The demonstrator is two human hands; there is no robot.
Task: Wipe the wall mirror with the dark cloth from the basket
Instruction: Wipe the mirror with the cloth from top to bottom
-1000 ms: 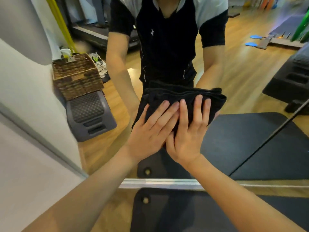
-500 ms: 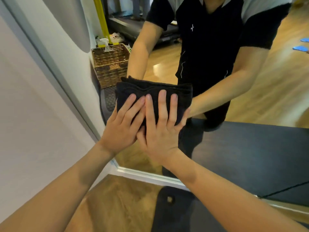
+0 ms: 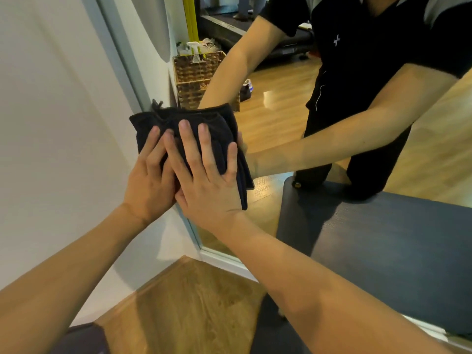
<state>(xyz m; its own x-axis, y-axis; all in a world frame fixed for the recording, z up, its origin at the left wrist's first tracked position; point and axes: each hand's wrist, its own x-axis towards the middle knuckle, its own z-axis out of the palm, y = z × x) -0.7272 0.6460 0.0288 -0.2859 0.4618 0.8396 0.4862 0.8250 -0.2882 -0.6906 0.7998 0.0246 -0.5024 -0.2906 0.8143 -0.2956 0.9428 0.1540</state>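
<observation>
A folded dark cloth [image 3: 219,131] lies flat against the wall mirror [image 3: 281,118], right at the mirror's left frame, with its left corner over the frame. My left hand [image 3: 149,180] and my right hand [image 3: 207,180] press on the cloth side by side, fingers straight and pointing up, the right partly overlapping the left. The mirror reflects my arms and a dark shirt. A wicker basket [image 3: 194,72] with a spray bottle appears only as a reflection, above the cloth.
A white wall [image 3: 58,111] runs left of the mirror's grey frame [image 3: 120,57]. Wooden floor [image 3: 189,302] lies below, with a dark mat [image 3: 268,335] at the lower right and its reflection in the mirror.
Both hands have slid the cloth leftward across the mirror, from its middle to the left frame. The view has swung left with them.
</observation>
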